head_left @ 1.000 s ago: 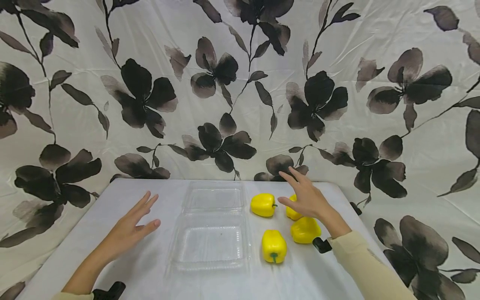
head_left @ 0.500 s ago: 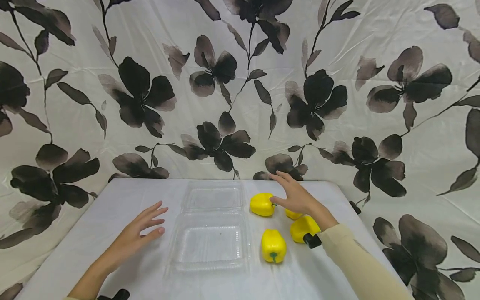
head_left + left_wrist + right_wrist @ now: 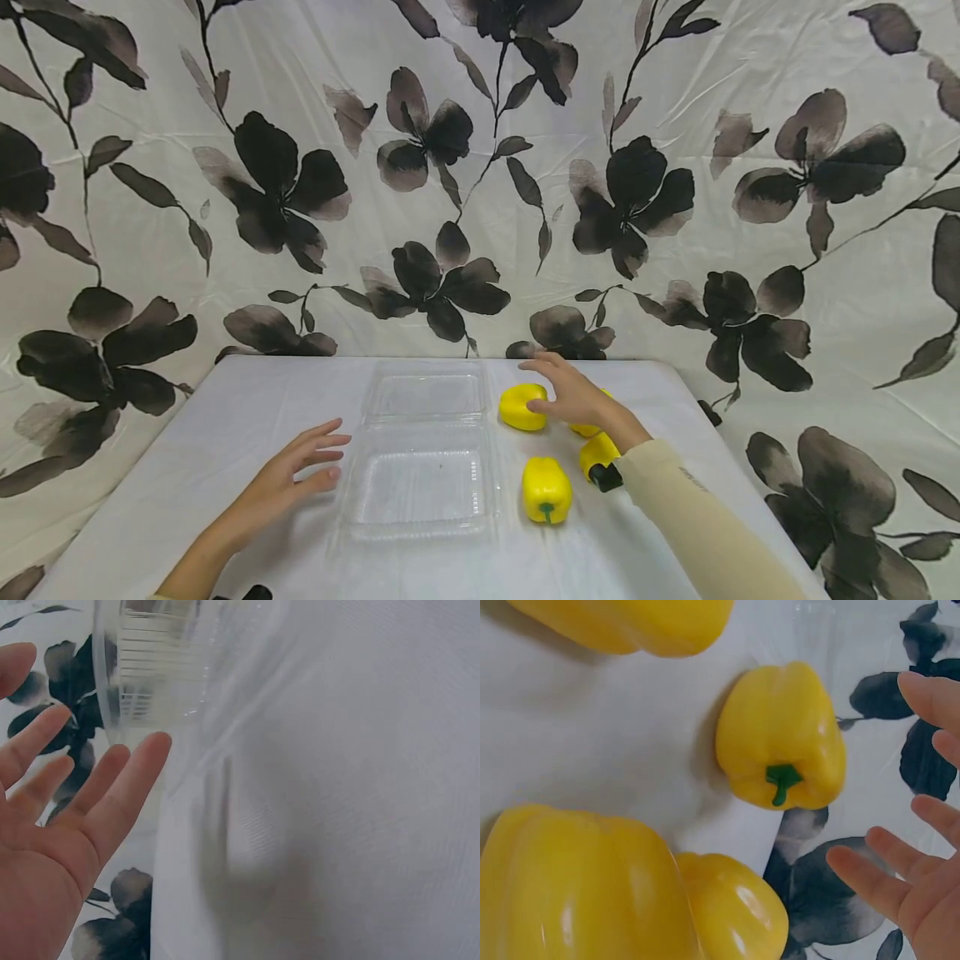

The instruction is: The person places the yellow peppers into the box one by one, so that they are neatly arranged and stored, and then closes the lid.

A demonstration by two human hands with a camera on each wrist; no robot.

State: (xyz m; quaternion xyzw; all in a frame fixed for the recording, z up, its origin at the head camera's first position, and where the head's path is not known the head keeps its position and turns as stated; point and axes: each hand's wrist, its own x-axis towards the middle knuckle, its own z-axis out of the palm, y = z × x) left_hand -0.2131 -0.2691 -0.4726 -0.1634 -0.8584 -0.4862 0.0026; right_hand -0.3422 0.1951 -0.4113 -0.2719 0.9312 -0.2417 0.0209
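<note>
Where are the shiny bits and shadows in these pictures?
Head view: tiny glints on the clear container's ribbed edges; right wrist view: white glare spots on the bottom-middle yellow pepper, a soft shadow left of the green-stemmed pepper; left wrist view: a blurry-edged grey shadow on the white table.

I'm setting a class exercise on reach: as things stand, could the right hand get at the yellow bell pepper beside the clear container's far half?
Probably yes: the right hand is near, fingers apart, holding nothing, and the right wrist view shows nothing standing between it and that yellow bell pepper.
</note>
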